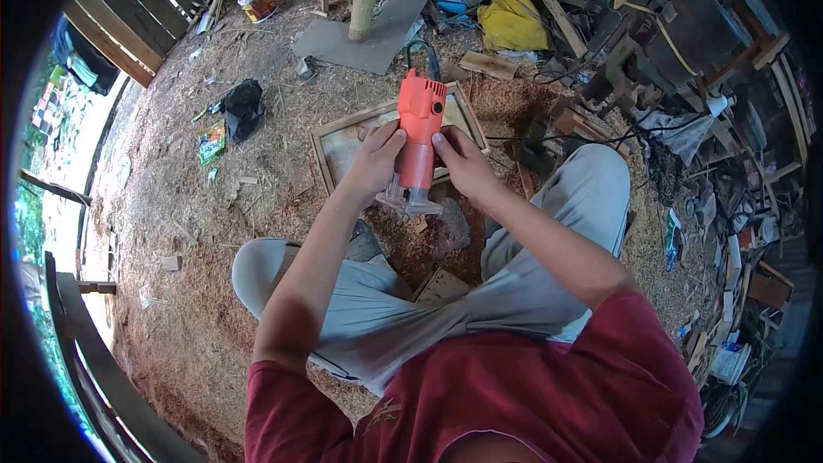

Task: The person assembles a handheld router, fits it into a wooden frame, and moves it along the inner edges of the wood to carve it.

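Orange power tool (420,124) at upper centre of the frame, gripped between left hand (465,163) and right hand (377,159), above a wooden-framed panel (339,163). No lettering on it is legible.

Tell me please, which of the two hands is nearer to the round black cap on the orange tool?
The right hand. Its thumb is just below the round black cap, while the left hand holds the opposite side of the orange tool.
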A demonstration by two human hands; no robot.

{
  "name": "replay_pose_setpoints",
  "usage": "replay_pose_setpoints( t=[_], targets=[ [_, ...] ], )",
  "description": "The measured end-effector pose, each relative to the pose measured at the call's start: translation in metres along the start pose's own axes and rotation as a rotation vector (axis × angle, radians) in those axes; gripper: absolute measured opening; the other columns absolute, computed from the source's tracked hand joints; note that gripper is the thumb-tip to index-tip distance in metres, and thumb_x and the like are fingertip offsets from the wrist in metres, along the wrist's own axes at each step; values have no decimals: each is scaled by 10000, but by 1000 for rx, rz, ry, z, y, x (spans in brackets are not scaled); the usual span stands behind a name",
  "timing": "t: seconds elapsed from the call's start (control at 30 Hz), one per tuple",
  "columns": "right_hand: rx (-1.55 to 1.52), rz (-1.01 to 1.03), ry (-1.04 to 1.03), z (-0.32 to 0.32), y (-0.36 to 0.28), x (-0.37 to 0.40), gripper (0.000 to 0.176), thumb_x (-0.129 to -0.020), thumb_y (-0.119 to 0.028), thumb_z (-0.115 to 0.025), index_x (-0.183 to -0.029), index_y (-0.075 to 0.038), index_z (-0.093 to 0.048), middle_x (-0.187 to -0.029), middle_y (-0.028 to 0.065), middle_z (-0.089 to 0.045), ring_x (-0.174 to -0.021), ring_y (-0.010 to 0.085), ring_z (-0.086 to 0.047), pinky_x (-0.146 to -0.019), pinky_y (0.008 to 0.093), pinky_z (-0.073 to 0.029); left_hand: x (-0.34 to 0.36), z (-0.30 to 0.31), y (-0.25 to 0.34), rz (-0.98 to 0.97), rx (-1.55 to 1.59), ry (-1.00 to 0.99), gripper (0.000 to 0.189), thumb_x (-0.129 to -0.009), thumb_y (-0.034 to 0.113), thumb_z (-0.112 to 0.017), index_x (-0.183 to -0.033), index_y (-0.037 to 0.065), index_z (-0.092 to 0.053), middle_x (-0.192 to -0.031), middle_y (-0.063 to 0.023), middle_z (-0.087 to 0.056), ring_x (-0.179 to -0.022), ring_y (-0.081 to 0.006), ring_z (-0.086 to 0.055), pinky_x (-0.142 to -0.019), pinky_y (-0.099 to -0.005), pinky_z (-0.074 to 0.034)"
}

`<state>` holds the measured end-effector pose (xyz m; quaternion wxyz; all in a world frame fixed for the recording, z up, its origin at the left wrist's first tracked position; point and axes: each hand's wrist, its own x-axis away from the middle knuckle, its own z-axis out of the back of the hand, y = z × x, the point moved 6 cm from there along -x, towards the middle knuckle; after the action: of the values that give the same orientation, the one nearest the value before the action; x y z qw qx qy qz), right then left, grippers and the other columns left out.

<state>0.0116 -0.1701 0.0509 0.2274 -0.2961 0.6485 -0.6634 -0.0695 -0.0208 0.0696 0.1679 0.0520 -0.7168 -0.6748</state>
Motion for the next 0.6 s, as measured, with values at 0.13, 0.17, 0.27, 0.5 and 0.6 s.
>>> replay_pose_setpoints(
  t=[0.13, 0.17, 0.27, 0.5, 0.6],
  targets=[
    [-107, -39, 32, 1, 12, 0, 408, -1093, -363, -560, -1306, -14, -563, -1146, 69, -660, -1029, 141, -623, -928, 322, -507, -7, 4, 5, -165, -309, -12, 369, -1085, 234, -540, -1364, 11, -632, -1258, -98, -618, -1074, -178, -602, -948, -343, -503],
    [-157, -93, 52, 2, 15, 2, 432, -1087, -383, -569, -1307, -11, -559, -1117, 74, -661, -1008, 146, -625, -919, 330, -509, -7, 4, -4, -88, -240, -10, 394, -1085, 239, -535, -1399, 13, -611, -1278, -112, -621, -1095, -178, -610, -952, -340, -507],
    [-339, -148, 100, 2, 24, 0, 476, -1075, -423, -580, -1331, -23, -550, -1094, 72, -665, -984, 154, -642, -898, 340, -525, 0, -8, -1, 45, -122, -58, 451, -1084, 250, -525, -1470, 21, -570, -1309, -139, -634, -1114, -181, -635, -937, -337, -522],
    [-561, -298, 199, 32, 15, -5, 516, -1023, -469, -631, -1299, -39, -563, -1124, 88, -661, -979, 226, -679, -915, 417, -570, -26, 21, 14, 28, -57, -62, 438, -1041, 318, -549, -1354, 29, -651, -1009, -61, -751, -930, -190, -688, -844, -347, -520],
    [-635, -288, 197, 52, -11, -22, 581, -965, -517, -677, -1276, -40, -564, -1109, 112, -658, -1005, 270, -670, -954, 444, -560, -48, 48, -22, 95, -399, 258, 610, -961, 429, -673, -1414, 29, -589, -1196, -146, -710, -1072, -273, -687, -924, -410, -530]
  ],
)
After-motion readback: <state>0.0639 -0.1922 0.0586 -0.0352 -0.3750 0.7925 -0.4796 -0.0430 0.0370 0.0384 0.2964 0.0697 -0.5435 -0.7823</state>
